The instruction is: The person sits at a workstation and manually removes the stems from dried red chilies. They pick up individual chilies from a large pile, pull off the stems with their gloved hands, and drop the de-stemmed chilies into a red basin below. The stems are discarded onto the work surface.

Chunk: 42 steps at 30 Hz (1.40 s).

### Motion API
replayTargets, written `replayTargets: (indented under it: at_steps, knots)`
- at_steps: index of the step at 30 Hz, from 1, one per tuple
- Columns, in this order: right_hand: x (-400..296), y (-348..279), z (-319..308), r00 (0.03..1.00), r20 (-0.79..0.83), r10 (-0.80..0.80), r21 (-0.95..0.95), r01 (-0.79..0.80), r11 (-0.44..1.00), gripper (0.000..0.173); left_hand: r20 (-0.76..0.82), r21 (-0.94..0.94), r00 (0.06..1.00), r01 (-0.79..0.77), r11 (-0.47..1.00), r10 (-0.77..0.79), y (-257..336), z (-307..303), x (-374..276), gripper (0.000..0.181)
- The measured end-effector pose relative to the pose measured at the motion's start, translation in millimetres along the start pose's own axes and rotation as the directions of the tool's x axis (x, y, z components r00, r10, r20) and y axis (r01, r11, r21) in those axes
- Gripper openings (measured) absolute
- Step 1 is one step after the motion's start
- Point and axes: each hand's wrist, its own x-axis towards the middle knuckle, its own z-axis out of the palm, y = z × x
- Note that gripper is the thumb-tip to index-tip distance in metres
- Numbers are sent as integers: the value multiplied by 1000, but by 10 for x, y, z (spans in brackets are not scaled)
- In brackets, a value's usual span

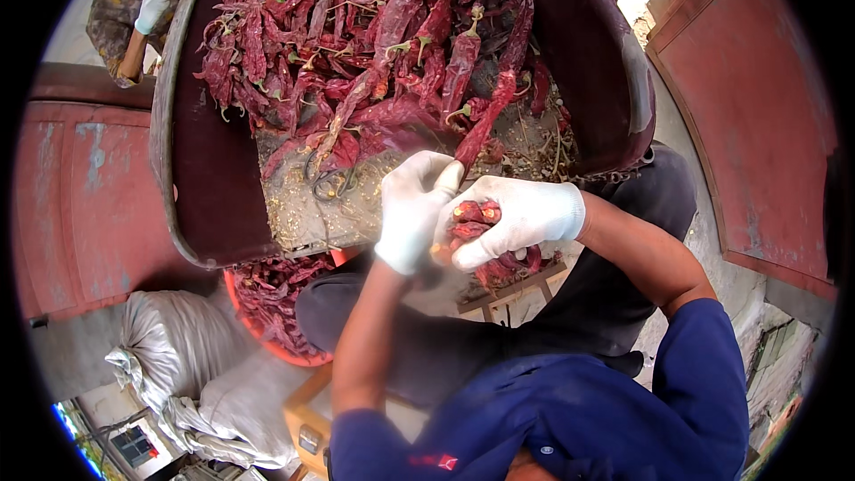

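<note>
Both of my hands wear white knit gloves. My left hand [415, 204] pinches the near end of a long dried red chili pepper [484, 123] between thumb and forefinger. My right hand [518, 217] is closed around a small bunch of dried chilies [473, 219], whose broken ends show orange insides. The two hands touch or nearly touch, just over the near edge of a dark trough [220, 214]. Beyond them lies a heap of dried red chilies [381, 27], many with pale green stems. Whether my right fingers also touch the long chili is hidden.
Loose seeds and a dark looped metal thing [330, 182] lie on the trough's board [294, 217]. An orange-red basin [294, 355] of chilies stands below left, near pale woven sacks [177, 341]. More chilies [511, 270] hang below my right hand. Another person's gloved hand [155, 3] is at far left.
</note>
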Motion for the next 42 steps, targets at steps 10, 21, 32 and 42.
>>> replayTargets:
  at_steps: [10,21,32,42]
  knots:
    - [162,-76,-49,629,-757,-179,97,379,920,31,-135,469,712,-567,677,689,-162,-155,-133,15]
    - [204,-62,-148,858,-513,31,280,133,951,31,229,494,587,-758,427,777,-156,-36,-200,13]
    - [174,-98,-181,882,-465,-79,316,249,915,27,106,420,493,-809,410,864,-122,-112,-253,21]
    - [249,-133,-183,845,-530,-68,370,302,879,29,-231,181,806,-515,838,545,-222,-310,-308,42]
